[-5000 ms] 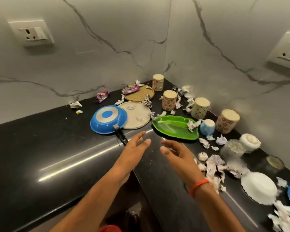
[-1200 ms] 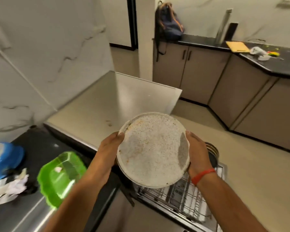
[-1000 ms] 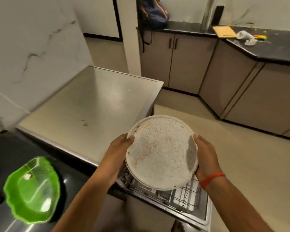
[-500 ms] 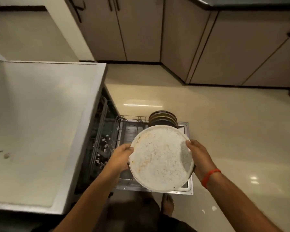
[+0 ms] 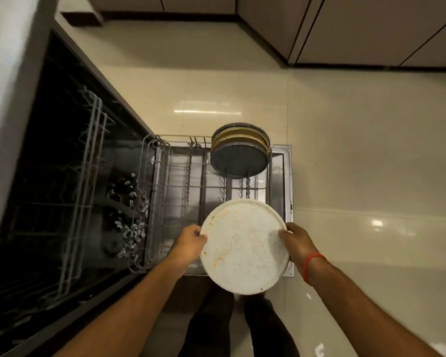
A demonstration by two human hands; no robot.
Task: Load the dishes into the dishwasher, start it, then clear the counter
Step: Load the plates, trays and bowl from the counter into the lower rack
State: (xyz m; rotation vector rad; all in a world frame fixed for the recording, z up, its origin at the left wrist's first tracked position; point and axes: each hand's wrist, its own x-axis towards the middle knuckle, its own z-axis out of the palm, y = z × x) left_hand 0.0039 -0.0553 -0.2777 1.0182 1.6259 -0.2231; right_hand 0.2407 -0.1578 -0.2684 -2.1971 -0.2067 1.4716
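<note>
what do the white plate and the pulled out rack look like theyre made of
White plate: probably melamine or ceramic, matte and speckled with orange smears; no gloss shows. Rack: thin grey coated metal wire, judging by its slender tines and dull sheen.

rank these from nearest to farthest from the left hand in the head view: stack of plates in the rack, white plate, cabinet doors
1. White plate: gripped at its left rim by the left hand.
2. Stack of plates: standing on edge at the rack's far end, beyond the hand.
3. Cabinet doors: across the floor, at the top right.
</note>
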